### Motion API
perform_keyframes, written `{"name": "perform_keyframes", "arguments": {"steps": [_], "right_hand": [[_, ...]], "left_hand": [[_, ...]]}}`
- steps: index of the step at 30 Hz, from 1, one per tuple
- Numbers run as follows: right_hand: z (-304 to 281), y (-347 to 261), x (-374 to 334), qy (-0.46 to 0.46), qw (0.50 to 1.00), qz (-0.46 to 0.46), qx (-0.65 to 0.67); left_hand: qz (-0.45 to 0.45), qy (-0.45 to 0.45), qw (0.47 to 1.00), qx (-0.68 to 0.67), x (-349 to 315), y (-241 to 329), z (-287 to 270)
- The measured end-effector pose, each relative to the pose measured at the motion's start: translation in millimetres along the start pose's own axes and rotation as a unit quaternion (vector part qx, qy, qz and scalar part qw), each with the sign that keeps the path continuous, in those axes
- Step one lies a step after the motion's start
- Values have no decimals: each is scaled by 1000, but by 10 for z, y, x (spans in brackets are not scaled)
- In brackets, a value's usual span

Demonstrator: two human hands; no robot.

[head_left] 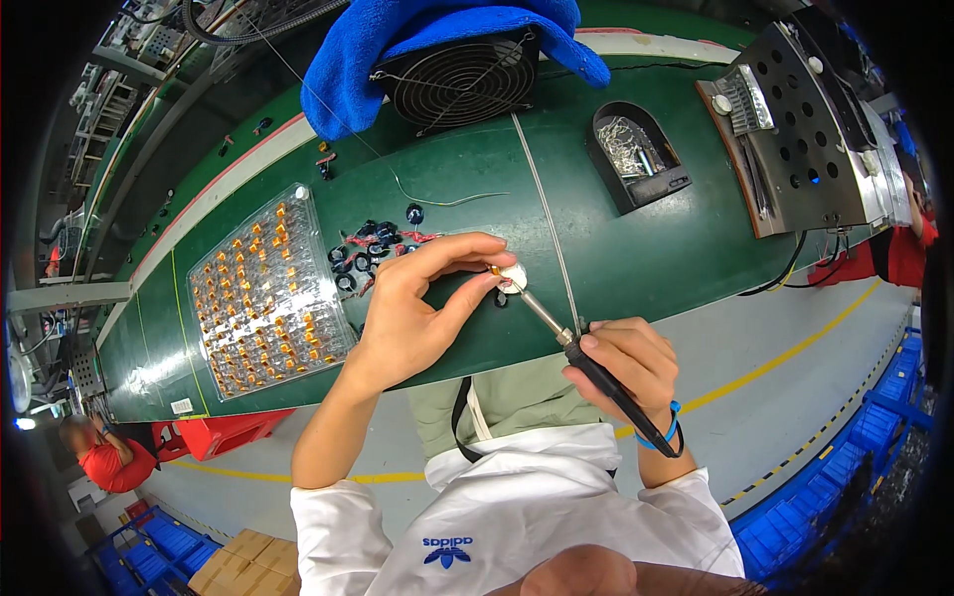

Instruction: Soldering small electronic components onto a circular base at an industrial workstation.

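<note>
My right hand (636,368) grips a soldering iron (608,385) by its black handle, the metal shaft slanting up and left. Its tip meets a small white round piece (514,278) above the green bench. My left hand (402,323) pinches a tiny orange-and-copper component (494,269) at that piece with thumb and index finger; the contact is partly hidden by the fingertips. A small dark part (501,299) shows just below. Beyond my left hand lies a cluster of dark round parts with red twisted leads (376,238).
A clear plastic tray (323,248) of orange components lies left. At the back stands a black fan (462,84) draped with a blue towel (333,84). A black bin (656,187) of metal bits and a perforated metal box (795,129) sit right. Loose thin wire (457,202) crosses the bench.
</note>
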State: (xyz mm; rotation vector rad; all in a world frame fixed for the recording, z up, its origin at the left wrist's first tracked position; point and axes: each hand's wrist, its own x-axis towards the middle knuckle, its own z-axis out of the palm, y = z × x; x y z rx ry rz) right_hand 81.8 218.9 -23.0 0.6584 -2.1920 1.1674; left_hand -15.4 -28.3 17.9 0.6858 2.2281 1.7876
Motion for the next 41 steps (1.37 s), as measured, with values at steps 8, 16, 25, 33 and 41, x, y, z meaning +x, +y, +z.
{"name": "perform_keyframes", "arguments": {"steps": [8, 16, 25, 33, 41], "right_hand": [[-13, -28, -11, -6, 1000, 4, -8], [-25, -49, 15, -2, 1000, 0, -5], [-17, 12, -8, 2, 1000, 8, 2], [-270, 220, 153, 74, 980, 66, -171], [-200, 424, 213, 106, 982, 153, -29]], "left_hand": [[1, -2, 1000, 5, -15, 11, 18], [6, 1, 1000, 19, -13, 68, 19], [14, -2, 1000, 24, 42, -31, 10], [84, 26, 990, 113, 18, 43, 22], [134, 63, 971, 185, -115, 196, -101]]}}
